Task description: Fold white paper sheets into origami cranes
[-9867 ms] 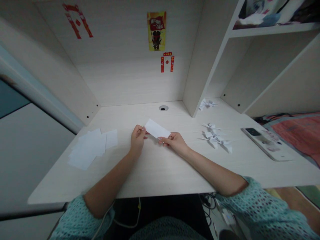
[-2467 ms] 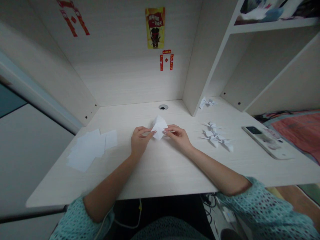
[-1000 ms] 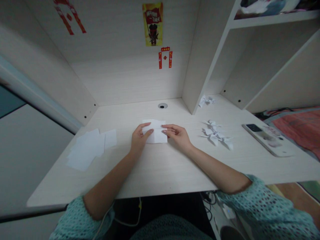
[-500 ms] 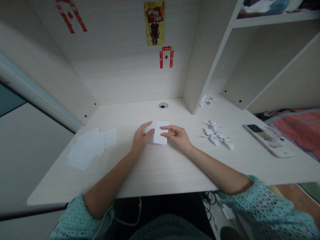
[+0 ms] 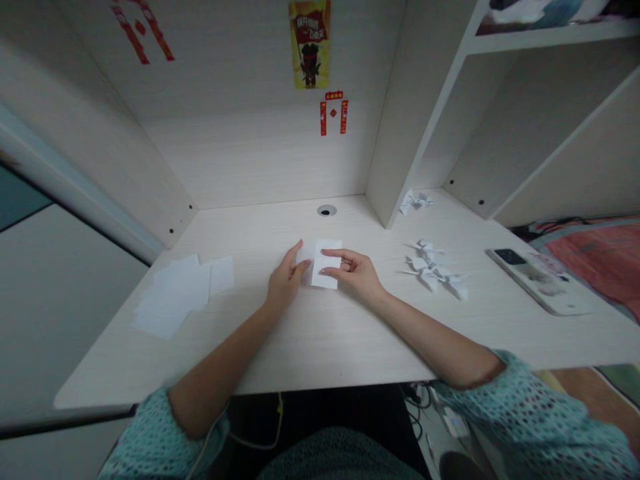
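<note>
A small white sheet of paper [image 5: 325, 275] with an upright crease is held a little above or on the desk; which of the two I cannot tell. Its left part is in shade and tilts away from the brighter right part. My left hand [image 5: 284, 283] grips the left edge, thumb in front and fingers behind. From the other side my right hand [image 5: 359, 273] is closed on the right part between thumb and fingers. To the right lie several folded white paper cranes [image 5: 429, 267]. A loose stack of white paper sheets [image 5: 173, 293] lies at the left.
The pale desk [image 5: 300, 347] ends in a front edge near my body. A phone [image 5: 537, 280] lies at the right. More folded paper [image 5: 416, 201] sits beside the upright divider [image 5: 400, 160]. A cable hole [image 5: 327, 211] is at the back, below red stickers [image 5: 333, 113].
The paper's left part has turned from nearly flat to more tilted and shaded, and the right part has shifted slightly right. Both hands keep their hold.
</note>
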A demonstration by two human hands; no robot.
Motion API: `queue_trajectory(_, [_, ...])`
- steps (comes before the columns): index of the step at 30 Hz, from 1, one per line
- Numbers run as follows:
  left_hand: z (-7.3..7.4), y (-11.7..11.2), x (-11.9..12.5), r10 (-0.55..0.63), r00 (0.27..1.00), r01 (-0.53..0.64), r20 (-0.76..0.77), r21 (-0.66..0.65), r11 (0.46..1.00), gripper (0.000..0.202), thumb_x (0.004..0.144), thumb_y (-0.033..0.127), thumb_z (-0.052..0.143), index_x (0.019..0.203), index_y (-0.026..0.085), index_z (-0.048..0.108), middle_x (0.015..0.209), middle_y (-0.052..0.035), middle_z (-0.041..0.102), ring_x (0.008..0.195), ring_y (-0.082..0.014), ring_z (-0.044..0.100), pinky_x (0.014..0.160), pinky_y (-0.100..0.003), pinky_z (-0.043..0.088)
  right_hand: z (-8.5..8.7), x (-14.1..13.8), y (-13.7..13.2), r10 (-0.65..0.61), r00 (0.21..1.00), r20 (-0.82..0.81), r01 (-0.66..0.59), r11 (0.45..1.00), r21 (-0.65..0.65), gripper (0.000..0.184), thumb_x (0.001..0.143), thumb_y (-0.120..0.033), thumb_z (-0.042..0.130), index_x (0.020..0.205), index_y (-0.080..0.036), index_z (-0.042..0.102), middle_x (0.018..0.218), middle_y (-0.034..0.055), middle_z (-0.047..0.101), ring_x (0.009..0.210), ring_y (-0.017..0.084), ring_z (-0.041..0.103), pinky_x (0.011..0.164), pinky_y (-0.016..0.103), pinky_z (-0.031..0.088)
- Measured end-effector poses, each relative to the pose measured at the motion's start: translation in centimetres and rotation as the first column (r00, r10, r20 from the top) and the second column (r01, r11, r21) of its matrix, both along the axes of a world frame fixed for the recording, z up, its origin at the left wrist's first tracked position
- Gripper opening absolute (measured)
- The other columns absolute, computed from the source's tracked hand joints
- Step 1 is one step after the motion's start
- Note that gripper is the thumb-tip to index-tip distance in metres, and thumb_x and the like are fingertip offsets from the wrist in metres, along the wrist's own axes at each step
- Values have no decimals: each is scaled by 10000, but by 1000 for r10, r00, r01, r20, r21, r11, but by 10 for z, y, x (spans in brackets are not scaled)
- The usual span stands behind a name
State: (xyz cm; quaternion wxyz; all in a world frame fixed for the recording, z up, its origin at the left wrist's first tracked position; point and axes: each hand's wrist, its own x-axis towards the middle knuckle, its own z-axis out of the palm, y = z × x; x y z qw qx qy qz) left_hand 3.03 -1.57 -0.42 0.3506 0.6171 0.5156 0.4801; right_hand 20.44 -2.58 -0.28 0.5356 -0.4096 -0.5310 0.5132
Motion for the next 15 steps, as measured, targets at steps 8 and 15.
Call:
queue_trajectory(8, [8,-5,1,-83,993,80,-80,-32,996,393,801,415,534,1155,259,607,813,4,687,679,-158,602,630,-254,452,-3,-5,-2,18,994,-105,-19,1000,-12,467,560,-329,786,999,-238,658,795,26,701,681,190,652,647,332,526])
queue_trajectory(15, [7,-3,5,-198,979,200,-47,30,979,327,853,367,465,1092,234,643,1144,-27,639,1045,-191,575,927,-307,407,-1,-6,-6,11,995,-98,-8,999,38,481,563,-319,784,1013,-223,645,891,42,697,762,184,653,701,321,534])
